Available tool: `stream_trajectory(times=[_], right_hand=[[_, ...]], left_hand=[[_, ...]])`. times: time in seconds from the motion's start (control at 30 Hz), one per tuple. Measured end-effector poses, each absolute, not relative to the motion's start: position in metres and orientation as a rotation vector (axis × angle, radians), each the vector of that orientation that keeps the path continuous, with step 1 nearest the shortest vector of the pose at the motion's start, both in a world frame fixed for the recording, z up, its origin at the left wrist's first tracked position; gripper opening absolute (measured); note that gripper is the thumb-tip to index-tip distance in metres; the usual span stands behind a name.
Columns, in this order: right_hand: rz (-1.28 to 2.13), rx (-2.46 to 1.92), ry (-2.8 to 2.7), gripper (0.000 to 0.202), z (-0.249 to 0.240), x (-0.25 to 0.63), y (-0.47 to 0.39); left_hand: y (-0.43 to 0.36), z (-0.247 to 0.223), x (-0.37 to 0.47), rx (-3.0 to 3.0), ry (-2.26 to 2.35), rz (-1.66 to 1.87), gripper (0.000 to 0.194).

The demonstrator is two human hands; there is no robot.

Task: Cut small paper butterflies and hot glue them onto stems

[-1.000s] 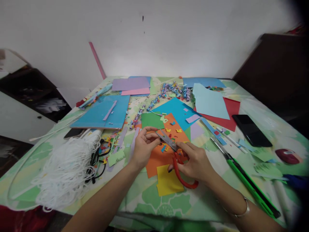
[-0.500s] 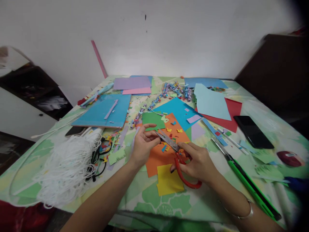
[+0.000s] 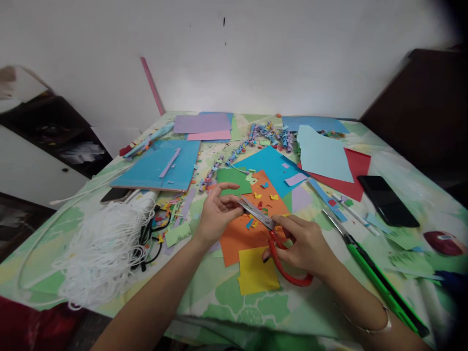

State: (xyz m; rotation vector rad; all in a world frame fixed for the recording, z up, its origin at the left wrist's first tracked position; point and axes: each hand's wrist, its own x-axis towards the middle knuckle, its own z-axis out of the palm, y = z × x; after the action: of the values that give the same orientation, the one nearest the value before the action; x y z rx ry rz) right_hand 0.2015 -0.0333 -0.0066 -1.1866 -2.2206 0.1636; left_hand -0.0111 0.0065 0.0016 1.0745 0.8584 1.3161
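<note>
My right hand (image 3: 300,243) holds red-handled scissors (image 3: 266,222) over an orange sheet (image 3: 232,243), their blades pointing up and left. At the blade tips is my left hand (image 3: 219,212), with thumb and fingers drawn together; whatever lies between them is too small to make out. Small yellow and blue paper cutouts (image 3: 274,197) and scraps are scattered on the orange sheet. A green sheet (image 3: 234,180) lies just beyond my left hand, and a yellow square (image 3: 256,278) sits below the scissors.
On the left are a tangle of white string (image 3: 106,248) and a blue pad (image 3: 157,165). To the right lie a green cutter (image 3: 376,273), a black phone (image 3: 388,201), and red paper (image 3: 356,170). Curled paper strips (image 3: 268,131) are at the back.
The view has shifted slightly. The scissors' blades look closer together, and their handles sit a little farther right with my right hand. My left hand keeps its pinched pose.
</note>
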Motion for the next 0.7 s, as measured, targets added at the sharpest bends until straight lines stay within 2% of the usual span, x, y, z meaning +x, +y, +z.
stream_trajectory(times=[0.53, 0.6, 0.7], right_hand=[[0.133, -1.159, -2.245, 0.042, -0.0070, 0.2049, -0.0289], [0.140, -1.168, -2.197, 0.044, -0.0071, 0.2037, -0.0280], [0.185, -1.227, -2.108, 0.042, -0.0057, 0.2016, -0.0269]], left_hand=[[0.0134, 0.0040, -0.0179, 1.123, 0.897, 1.206, 0.049], [0.0149, 0.0020, -0.0189, 1.123, 0.945, 1.195, 0.045], [0.0171, -0.0027, -0.0207, 1.160, 1.020, 1.227, 0.024]])
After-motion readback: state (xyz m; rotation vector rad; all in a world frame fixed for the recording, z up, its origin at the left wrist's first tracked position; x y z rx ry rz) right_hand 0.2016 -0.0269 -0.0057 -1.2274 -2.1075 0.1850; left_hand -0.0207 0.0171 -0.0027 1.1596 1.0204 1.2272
